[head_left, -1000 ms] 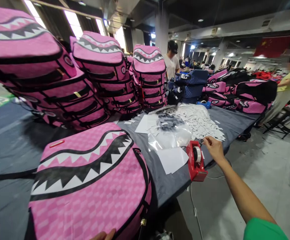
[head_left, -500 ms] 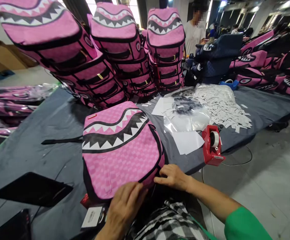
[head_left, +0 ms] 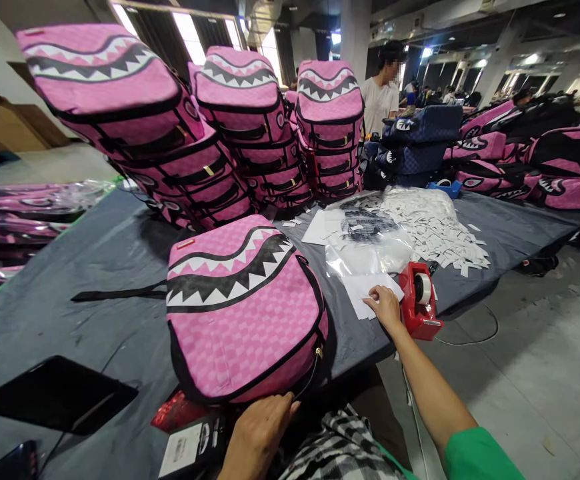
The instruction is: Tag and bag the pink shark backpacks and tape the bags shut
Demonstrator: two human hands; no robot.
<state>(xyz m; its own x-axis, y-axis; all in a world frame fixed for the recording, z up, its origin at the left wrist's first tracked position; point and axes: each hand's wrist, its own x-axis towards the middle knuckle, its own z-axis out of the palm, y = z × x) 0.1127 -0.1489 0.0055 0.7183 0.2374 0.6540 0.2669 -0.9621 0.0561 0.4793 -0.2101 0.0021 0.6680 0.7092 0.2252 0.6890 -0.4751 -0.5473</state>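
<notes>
A pink checkered backpack (head_left: 250,327) with a printed shark mouth lies on its back on the grey-covered table. My left hand (head_left: 265,427) is closed at its lower edge, fingertips beside a thin dark cord (head_left: 311,380) that runs up to a gold zipper pull (head_left: 319,352). Out to the right, my right hand (head_left: 386,307) is on the sheets of white paper (head_left: 363,303), fingers bent and thumb close to the index finger at the paper. Just beside that hand stands a red tape dispenser (head_left: 421,303). A hang tag (head_left: 183,450) and red wrapping (head_left: 177,410) lie below the backpack.
Stacked pink backpacks (head_left: 105,87) line the table's back. A clear bag (head_left: 370,243) and a heap of small white slips (head_left: 440,230) lie at right. At left are black flat pieces (head_left: 55,393). Another person (head_left: 381,93) stands behind dark blue bags (head_left: 423,127).
My right hand has left the backpack's right lower edge and moved right onto the white paper. My left hand stays at the lower edge; the zipper pull and cord now show.
</notes>
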